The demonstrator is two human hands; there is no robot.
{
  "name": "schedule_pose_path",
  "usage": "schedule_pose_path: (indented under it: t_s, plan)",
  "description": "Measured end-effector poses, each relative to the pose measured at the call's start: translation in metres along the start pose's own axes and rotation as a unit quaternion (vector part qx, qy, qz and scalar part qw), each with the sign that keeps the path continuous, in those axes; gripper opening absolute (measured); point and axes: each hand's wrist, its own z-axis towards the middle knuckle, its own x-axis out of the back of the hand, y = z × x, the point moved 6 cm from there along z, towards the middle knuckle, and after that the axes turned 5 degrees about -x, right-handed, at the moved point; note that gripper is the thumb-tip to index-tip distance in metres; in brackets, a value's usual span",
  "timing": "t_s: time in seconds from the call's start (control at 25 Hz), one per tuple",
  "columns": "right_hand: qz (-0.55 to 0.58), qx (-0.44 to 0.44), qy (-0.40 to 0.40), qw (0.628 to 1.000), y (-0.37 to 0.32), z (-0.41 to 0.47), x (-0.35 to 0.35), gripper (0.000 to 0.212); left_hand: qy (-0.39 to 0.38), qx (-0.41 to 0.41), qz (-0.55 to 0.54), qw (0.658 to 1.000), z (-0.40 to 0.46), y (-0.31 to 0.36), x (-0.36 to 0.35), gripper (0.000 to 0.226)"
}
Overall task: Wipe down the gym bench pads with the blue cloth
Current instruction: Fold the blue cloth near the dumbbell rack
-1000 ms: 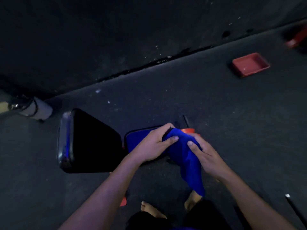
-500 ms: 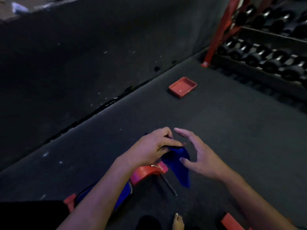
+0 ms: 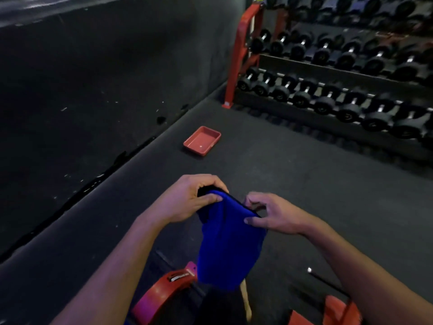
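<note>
The cloth (image 3: 225,242), plain deep blue, is hanging lengthwise downward above the floor (image 3: 293,184); we are pinching its top edge with our left hand (image 3: 189,200) and right hand (image 3: 271,214), near a red tray (image 3: 202,141).

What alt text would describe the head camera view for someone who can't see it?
Two hands, left and right, hold a blue cloth by its top edge above a dark gym floor. A red tray lies beyond, near a dumbbell rack.

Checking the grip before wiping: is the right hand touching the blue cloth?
Touching. The head view shows the right hand pinching the blue cloth's top edge, opposite the left hand.
</note>
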Motion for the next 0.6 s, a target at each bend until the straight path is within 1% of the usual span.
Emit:
schedule_pose_path:
  t_s: [0.08,0.16,0.28,0.36,0.48,0.52,0.6]
  plan:
    - [-0.004,-0.036,-0.035,0.999,0.025,0.014,0.019,0.023,-0.004,0.003,-0.03,1.0,0.035,-0.015,0.01,0.022]
    - [-0.049,-0.032,-0.032,0.998,0.037,0.036,0.045,0.023,-0.002,0.015,-0.072,0.997,0.069,-0.039,0.024,0.027]
    - [-0.159,0.019,0.011,0.987,0.033,0.094,0.098,0.017,0.016,0.057,-0.132,0.989,0.115,-0.085,0.051,0.027]
    - [-0.249,0.059,0.025,0.966,0.023,0.137,0.133,0.022,0.023,0.076,-0.13,0.988,0.14,-0.111,0.073,0.025]
    - [-0.338,0.124,0.029,0.932,0.007,0.189,0.173,0.031,-0.001,0.058,-0.146,0.988,0.183,-0.134,0.098,0.024]
    - [-0.338,0.141,0.032,0.93,0.005,0.205,0.187,0.032,-0.011,0.045,-0.149,0.988,0.202,-0.14,0.104,0.024]
    - [-0.311,0.152,0.032,0.938,-0.002,0.23,0.209,0.032,-0.032,0.014,-0.131,0.991,0.239,-0.148,0.113,0.027]
